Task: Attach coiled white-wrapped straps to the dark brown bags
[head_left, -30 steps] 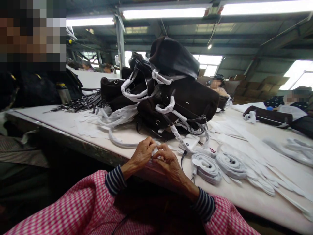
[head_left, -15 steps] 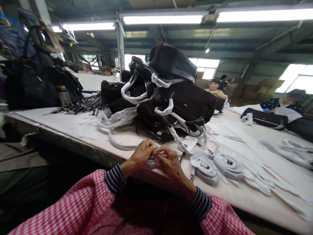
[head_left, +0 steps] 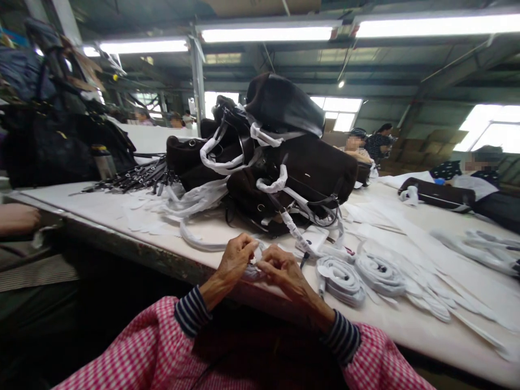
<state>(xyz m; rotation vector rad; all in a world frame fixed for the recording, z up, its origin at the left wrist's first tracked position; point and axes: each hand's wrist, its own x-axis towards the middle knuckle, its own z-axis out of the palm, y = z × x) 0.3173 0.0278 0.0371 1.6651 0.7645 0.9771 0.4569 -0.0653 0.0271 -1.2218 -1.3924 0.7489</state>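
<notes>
White wrapping (head_left: 257,253) is pinched by left hand (head_left: 235,259) and right hand (head_left: 283,266); a dark bag (head_left: 325,160) bears an illegible mark (head_left: 307,175).

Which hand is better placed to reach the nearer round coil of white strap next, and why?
Probably the right hand: the round coil of white strap lies to its right, while the left hand is farther away. Both are at a small white piece.
</notes>
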